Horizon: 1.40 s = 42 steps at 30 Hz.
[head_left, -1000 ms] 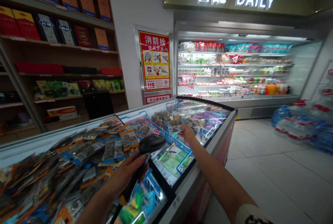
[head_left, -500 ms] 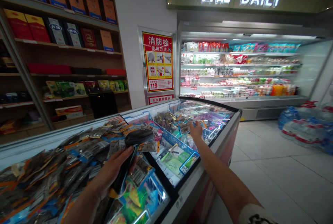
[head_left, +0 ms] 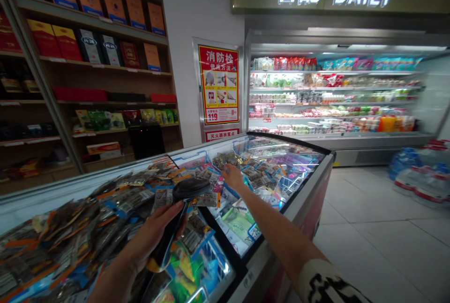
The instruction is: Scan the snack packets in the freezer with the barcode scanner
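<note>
Black plastic forms the handheld barcode scanner (head_left: pixel 186 191), gripped in the left hand (head_left: pixel 154 232) between seven and eight o'clock from the middle of the view. That hand's fingers are wrapped around the handle, which leans so the scanning head sits at its one o'clock end; near the opposite end is a yellow-orange patch. Just at the head's four o'clock lies a flat packet with an orange edge (head_left: pixel 207 200).

Close to six o'clock, the right hand (head_left: pixel 232 177) reaches over the glass-topped chest freezer (head_left: pixel 325 167), fingers bent. Blur around the fingertips makes it hard to be sure, so I cannot tell whether they pinch a packet or are free. At that hand's three o'clock lie dark packets (head_left: pixel 260 176), more of the same orange-and-blue-edged kind.

A broad heap of dark packets (head_left: pixel 87 218) spreads at eight o'clock, overlapping at all angles (their small print is unreadable). Below the right forearm, green-and-white bags (head_left: pixel 237 221) lie inside the freezer; green and yellow bags (head_left: pixel 186 265) sit near seven o'clock.

Red-and-yellow fire-hydrant poster (head_left: pixel 218 85) at twelve, lit refrigerated display case (head_left: pixel 333 127) toward two-thirty, shrink-wrapped water bottles (head_left: pixel 404 167) at three, boxed goods on wooden shelves (head_left: pixel 105 71) at ten.
</note>
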Motion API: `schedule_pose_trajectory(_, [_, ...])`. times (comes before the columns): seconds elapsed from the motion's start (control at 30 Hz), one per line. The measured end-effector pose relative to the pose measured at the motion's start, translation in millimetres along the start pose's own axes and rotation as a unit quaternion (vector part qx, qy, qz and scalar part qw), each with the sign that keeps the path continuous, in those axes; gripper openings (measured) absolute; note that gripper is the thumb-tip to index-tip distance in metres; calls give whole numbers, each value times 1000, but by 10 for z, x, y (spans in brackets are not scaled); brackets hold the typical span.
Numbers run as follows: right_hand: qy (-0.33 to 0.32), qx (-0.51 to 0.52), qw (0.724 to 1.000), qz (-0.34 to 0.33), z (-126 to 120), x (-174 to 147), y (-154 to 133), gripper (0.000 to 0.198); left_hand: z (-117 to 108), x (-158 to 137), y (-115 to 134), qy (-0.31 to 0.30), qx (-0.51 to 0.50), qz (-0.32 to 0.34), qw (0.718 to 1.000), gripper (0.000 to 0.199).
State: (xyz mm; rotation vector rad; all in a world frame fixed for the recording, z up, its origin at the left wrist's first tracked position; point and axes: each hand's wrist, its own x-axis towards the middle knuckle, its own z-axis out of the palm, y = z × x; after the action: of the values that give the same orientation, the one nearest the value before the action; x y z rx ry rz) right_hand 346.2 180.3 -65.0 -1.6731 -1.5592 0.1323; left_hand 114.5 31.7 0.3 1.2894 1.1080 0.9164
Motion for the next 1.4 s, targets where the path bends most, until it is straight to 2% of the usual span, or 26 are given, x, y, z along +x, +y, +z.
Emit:
schedule_pose_trajectory(0.17, [-88, -1, 996, 5, 215, 157, -117, 38, -37, -43, 51, 12, -17, 2, 1000, 37])
schedule_pose_trajectory(0.27, [-115, 12, 993, 30, 259, 183, -144, 37, -58, -42, 62, 13, -23, -1, 1000, 36])
schedule_pose_trajectory(0.53, [-82, 138, 981, 106, 90, 106, 60, 19, -134, -16, 16, 13, 9, -26, 1000, 38])
schedule_pose_trajectory(0.67, [-98, 234, 951, 177, -81, 45, 181, 11, -139, -24, 7, 23, 40, -24, 999, 39])
schedule_pose_trajectory(0.8, [-105, 329, 908, 238, -275, -81, 239, 21, -107, -17, -3, 24, 39, -22, 999, 38])
schedule_pose_trajectory(0.97, [-68, 430, 859, 268, -413, -257, 259, 2, -32, 16, -51, 3, 60, -21, 998, 40])
schedule_pose_trajectory(1.03, [-60, 459, 843, 274, -423, -305, 248, 3, 15, 18, -66, 3, 62, -14, 998, 40])
schedule_pose_trajectory(1.2, [-53, 501, 821, 270, -418, -346, 225, 7, 100, 1, -69, -5, 59, -9, 998, 38])
schedule_pose_trajectory(1.4, [-52, 513, 814, 265, -406, -330, 255, 8, 80, 10, -65, -20, 74, -5, 997, 39])
